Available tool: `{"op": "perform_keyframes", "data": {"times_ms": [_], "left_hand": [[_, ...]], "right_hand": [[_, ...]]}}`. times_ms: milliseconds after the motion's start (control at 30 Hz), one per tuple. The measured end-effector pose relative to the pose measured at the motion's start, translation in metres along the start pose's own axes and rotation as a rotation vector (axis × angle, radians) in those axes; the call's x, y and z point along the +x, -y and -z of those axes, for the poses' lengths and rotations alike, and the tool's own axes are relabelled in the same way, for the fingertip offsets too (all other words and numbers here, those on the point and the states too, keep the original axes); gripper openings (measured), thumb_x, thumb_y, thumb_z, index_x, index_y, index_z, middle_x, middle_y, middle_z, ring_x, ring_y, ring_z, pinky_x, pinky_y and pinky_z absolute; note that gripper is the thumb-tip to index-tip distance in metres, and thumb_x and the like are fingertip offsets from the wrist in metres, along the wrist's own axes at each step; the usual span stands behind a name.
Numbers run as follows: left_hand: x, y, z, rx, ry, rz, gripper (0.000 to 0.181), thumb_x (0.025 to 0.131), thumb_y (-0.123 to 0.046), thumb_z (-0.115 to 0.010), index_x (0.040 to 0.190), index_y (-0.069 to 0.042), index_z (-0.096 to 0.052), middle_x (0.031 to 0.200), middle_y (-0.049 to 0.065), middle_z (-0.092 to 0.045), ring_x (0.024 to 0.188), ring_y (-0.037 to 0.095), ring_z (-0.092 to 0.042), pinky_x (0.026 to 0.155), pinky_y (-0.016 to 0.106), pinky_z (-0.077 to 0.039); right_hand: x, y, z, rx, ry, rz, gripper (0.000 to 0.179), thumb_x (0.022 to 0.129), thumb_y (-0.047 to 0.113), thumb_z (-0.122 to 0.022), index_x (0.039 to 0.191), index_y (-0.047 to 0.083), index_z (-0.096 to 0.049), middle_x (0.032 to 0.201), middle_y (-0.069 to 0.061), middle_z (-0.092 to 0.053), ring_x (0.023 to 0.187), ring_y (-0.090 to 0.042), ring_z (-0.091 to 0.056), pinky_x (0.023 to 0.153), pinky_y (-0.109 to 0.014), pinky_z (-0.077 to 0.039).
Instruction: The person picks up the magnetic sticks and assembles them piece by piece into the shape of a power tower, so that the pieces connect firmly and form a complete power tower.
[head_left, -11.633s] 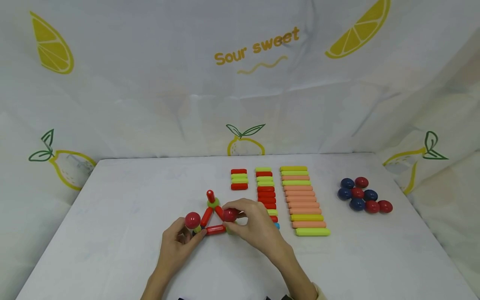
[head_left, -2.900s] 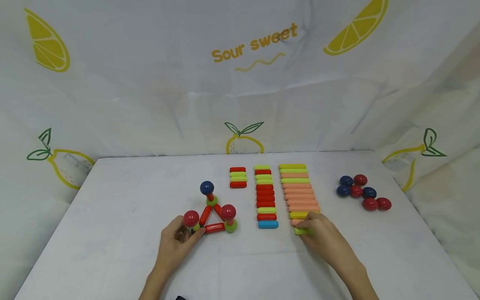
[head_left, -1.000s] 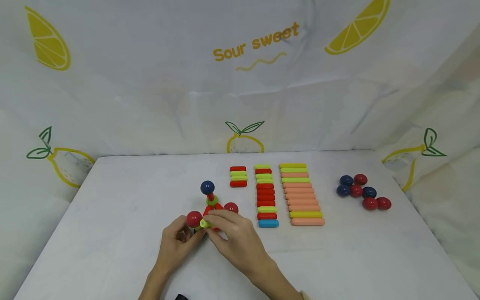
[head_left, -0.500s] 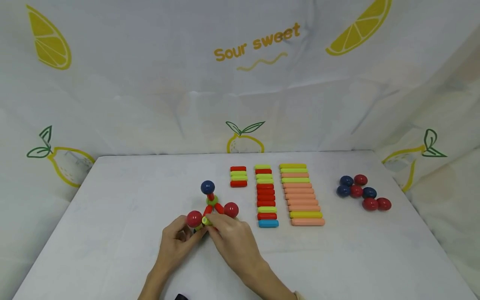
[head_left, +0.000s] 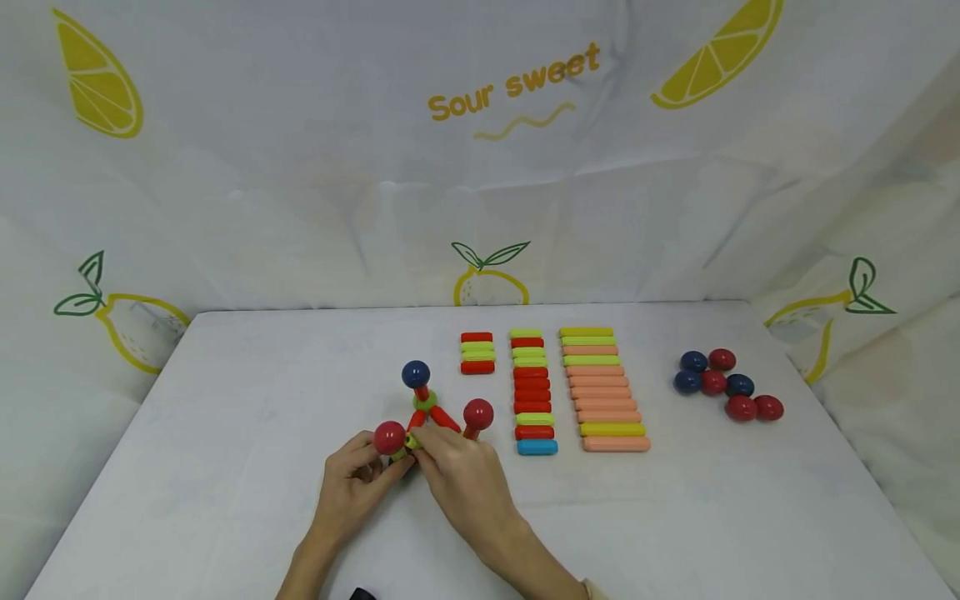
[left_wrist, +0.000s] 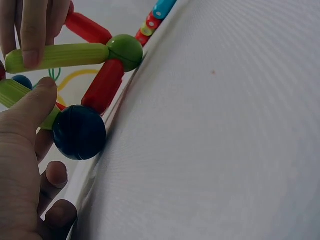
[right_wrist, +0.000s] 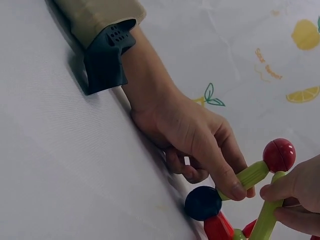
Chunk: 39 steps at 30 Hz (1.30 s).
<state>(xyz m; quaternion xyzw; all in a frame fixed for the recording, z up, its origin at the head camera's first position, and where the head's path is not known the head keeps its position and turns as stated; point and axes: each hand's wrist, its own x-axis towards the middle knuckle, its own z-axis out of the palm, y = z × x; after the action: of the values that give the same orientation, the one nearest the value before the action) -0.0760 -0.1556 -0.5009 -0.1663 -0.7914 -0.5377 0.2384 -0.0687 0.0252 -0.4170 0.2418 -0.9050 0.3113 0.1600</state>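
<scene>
On the table stands a triangular frame of red rods (head_left: 446, 418) and balls, apparently a magnetic building set. My left hand (head_left: 348, 483) pinches its upright yellow-green rod (right_wrist: 252, 175), between a dark blue ball (left_wrist: 79, 132) below and a red ball (head_left: 389, 437) on top. Another yellow-green rod (left_wrist: 75, 56) is pinched by my right hand (head_left: 472, 492). This rod slants from a green ball (left_wrist: 125, 52) at the frame's base up to right beside that red ball. Farther back a dark blue ball (head_left: 416, 374) tops a red upright, and a second red ball (head_left: 478, 414) tops the right upright.
Right of the frame lie short red and yellow-green rods (head_left: 477, 352), a column ending in a blue rod (head_left: 537, 447), and a column of longer orange and yellow rods (head_left: 600, 393). Several red and blue balls (head_left: 712, 382) sit at the far right.
A dark blue ball has been added to the back upright. My right hand has taken the yellow-green rod from the long column to the frame. The right red ball has just shifted slightly right.
</scene>
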Motion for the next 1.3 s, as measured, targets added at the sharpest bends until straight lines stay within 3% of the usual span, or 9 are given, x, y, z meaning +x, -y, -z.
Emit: {"op": "perform_keyframes", "data": {"times_ms": [267, 400, 500, 567, 667, 733, 800, 1067, 1300], "left_hand": [[0.000, 0.001, 0.001, 0.001, 0.000, -0.013, 0.028, 0.071, 0.009, -0.085, 0.092, -0.008, -0.079, 0.084, 0.003, -0.065, 0.057, 0.006, -0.046, 0.045, 0.017, -0.037], [0.000, 0.000, 0.000, 0.003, 0.004, -0.014, 0.029, 0.071, 0.009, -0.085, 0.094, -0.008, -0.078, 0.084, 0.003, -0.064, 0.056, 0.006, -0.046, 0.045, 0.017, -0.036], [0.000, -0.001, 0.000, 0.012, 0.019, 0.012, 0.029, 0.073, 0.006, -0.086, 0.096, -0.010, -0.078, 0.083, 0.001, -0.064, 0.056, 0.005, -0.045, 0.044, 0.017, -0.036], [0.000, -0.001, -0.001, 0.022, 0.028, 0.032, 0.029, 0.074, 0.004, -0.086, 0.097, -0.011, -0.078, 0.081, -0.001, -0.063, 0.055, 0.004, -0.045, 0.044, 0.017, -0.036], [0.000, -0.002, -0.001, 0.037, 0.032, 0.050, 0.029, 0.074, 0.003, -0.086, 0.097, -0.014, -0.078, 0.080, -0.002, -0.062, 0.056, 0.004, -0.045, 0.044, 0.017, -0.036], [-0.001, -0.002, -0.001, 0.043, 0.030, 0.056, 0.030, 0.074, 0.003, -0.086, 0.098, -0.015, -0.077, 0.080, -0.002, -0.062, 0.056, 0.004, -0.045, 0.045, 0.017, -0.036], [-0.001, -0.002, -0.001, 0.047, 0.031, 0.061, 0.031, 0.075, 0.003, -0.086, 0.098, -0.016, -0.076, 0.079, -0.002, -0.061, 0.056, 0.004, -0.045, 0.045, 0.017, -0.036], [0.000, -0.004, 0.000, 0.084, 0.033, 0.142, 0.036, 0.078, -0.002, -0.085, 0.106, -0.021, -0.071, 0.071, -0.007, -0.056, 0.060, 0.000, -0.046, 0.045, 0.015, -0.037], [0.000, -0.004, 0.000, 0.100, 0.007, 0.125, 0.033, 0.078, 0.000, -0.084, 0.104, -0.017, -0.073, 0.080, -0.004, -0.064, 0.064, 0.003, -0.050, 0.047, 0.016, -0.041]], "right_hand": [[0.002, 0.000, 0.002, 0.039, 0.014, 0.010, 0.033, 0.083, 0.015, -0.085, 0.114, 0.009, -0.078, 0.104, -0.003, -0.080, 0.094, -0.015, -0.078, 0.078, -0.020, -0.061], [0.008, -0.006, 0.027, 0.126, -0.085, 0.001, 0.026, 0.082, 0.017, -0.086, 0.106, 0.010, -0.080, 0.092, -0.001, -0.080, 0.082, -0.011, -0.075, 0.070, -0.018, -0.060], [0.013, -0.022, 0.054, 0.200, -0.163, -0.065, 0.030, 0.081, 0.020, -0.088, 0.108, 0.011, -0.078, 0.090, -0.001, -0.075, 0.080, -0.014, -0.068, 0.065, -0.020, -0.057], [0.014, -0.037, 0.068, 0.239, -0.103, -0.141, 0.044, 0.078, 0.021, -0.090, 0.118, 0.013, -0.073, 0.098, -0.002, -0.072, 0.087, -0.018, -0.066, 0.068, -0.025, -0.058], [0.014, -0.060, 0.073, 0.318, 0.140, -0.254, 0.056, 0.078, 0.019, -0.090, 0.128, 0.012, -0.066, 0.110, -0.003, -0.071, 0.096, -0.020, -0.067, 0.077, -0.030, -0.061], [0.014, -0.071, 0.066, 0.382, 0.286, -0.283, 0.052, 0.079, 0.015, -0.088, 0.126, 0.008, -0.067, 0.110, -0.006, -0.073, 0.094, -0.021, -0.070, 0.079, -0.031, -0.062], [0.015, -0.078, 0.057, 0.448, 0.361, -0.293, 0.041, 0.081, 0.010, -0.086, 0.119, 0.002, -0.070, 0.105, -0.010, -0.075, 0.090, -0.019, -0.072, 0.080, -0.029, -0.063], [0.015, -0.074, 0.032, 0.485, 0.335, -0.273, 0.025, 0.082, 0.007, -0.085, 0.105, 0.003, -0.077, 0.095, -0.007, -0.079, 0.082, -0.013, -0.072, 0.078, -0.023, -0.062], [0.016, -0.070, 0.028, 0.450, 0.379, -0.271, 0.023, 0.083, 0.008, -0.084, 0.105, 0.004, -0.078, 0.093, -0.006, -0.079, 0.086, -0.016, -0.073, 0.080, -0.029, -0.063]]}}
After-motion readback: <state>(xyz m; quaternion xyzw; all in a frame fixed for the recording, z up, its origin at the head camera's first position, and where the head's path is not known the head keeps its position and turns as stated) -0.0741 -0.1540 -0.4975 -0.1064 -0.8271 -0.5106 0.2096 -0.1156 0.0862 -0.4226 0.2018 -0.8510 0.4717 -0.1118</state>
